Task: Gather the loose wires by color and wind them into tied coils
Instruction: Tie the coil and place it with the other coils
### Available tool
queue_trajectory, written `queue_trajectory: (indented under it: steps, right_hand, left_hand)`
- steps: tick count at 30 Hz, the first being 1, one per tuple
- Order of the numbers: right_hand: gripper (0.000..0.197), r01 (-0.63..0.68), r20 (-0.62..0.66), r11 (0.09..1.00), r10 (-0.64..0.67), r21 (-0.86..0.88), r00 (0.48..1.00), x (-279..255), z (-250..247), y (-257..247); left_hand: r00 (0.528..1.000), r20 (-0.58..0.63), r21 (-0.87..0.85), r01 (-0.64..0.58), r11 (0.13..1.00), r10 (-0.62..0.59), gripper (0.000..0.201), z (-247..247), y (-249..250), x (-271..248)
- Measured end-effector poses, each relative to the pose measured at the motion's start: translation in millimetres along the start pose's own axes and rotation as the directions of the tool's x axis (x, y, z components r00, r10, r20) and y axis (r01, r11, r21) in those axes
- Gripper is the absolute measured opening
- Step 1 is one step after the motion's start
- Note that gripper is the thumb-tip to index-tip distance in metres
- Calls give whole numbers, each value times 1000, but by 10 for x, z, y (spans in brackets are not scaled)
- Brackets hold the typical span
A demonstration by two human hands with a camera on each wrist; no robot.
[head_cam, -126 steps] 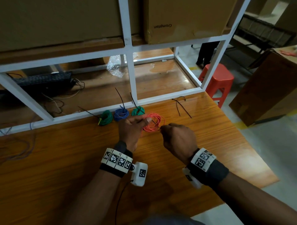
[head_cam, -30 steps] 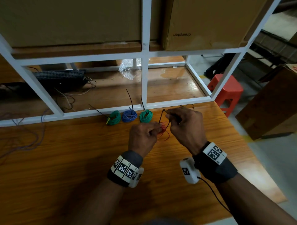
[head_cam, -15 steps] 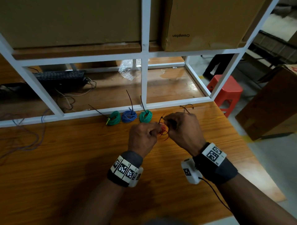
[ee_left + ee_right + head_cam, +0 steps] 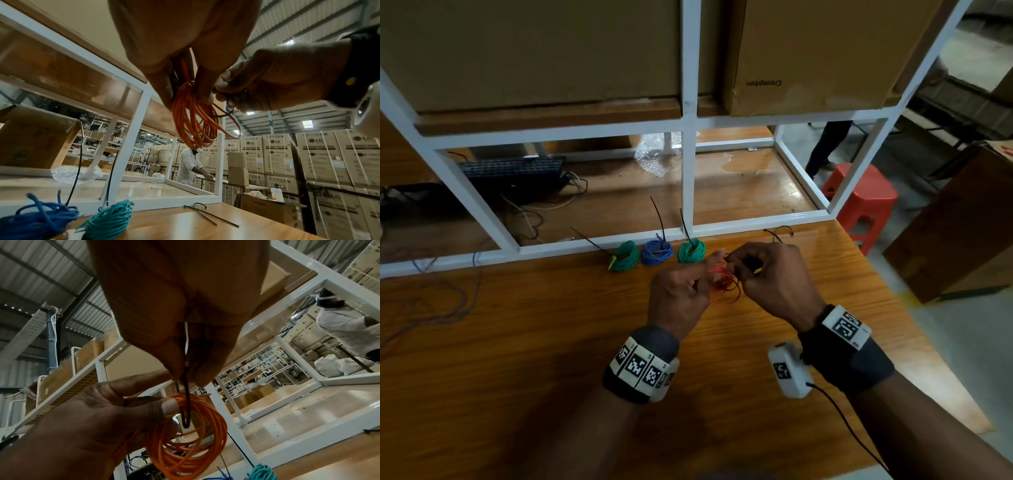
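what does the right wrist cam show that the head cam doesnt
Only the right wrist view shows the black cable tie looped through the orange wire coil, with both its strands pinched by the right hand. Only the head view shows the row of three finished coils: green coil, blue coil, teal coil along the white rack frame. Both show the left hand gripping the orange coil.

Three tied coils [image 4: 656, 252] lie in a row on the table [image 4: 517, 342], before the frame [image 4: 602, 243].
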State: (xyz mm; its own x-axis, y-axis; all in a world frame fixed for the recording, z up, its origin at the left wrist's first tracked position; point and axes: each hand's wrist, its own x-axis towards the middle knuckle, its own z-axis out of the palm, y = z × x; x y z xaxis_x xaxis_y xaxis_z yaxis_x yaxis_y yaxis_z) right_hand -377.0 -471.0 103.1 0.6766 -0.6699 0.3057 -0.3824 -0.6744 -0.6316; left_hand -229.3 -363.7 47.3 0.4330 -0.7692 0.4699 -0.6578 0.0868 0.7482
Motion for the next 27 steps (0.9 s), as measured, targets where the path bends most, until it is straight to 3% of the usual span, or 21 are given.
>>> queue_trajectory:
  steps: [4,8,16,21,27]
  right_hand:
    - [15,23,-35,999,-22,28,999,27,-42,7]
    - [5,84,-38,996,-84,9,996,106,-53,47]
    - [7,0,-76,998,6,69,997,212,-188,71]
    - [14,-46,-182,992,68,121,981,385,-346,130]
    - [22,-143,-61,952,165,269,984,393,-309,216]
  left_hand:
    - [998,18,-68,53,996,-52,40,-10,56,-23]
    - [998,45,-61,47,997,-44,39,-6,109,-26]
    - [985,171,-14,11,1000,-8,31,-93,142,96]
    - [950,295,-72,128,989,-101,28,13,113,10]
    - [961,248,-33,131,991,-119,26,130,13,-125]
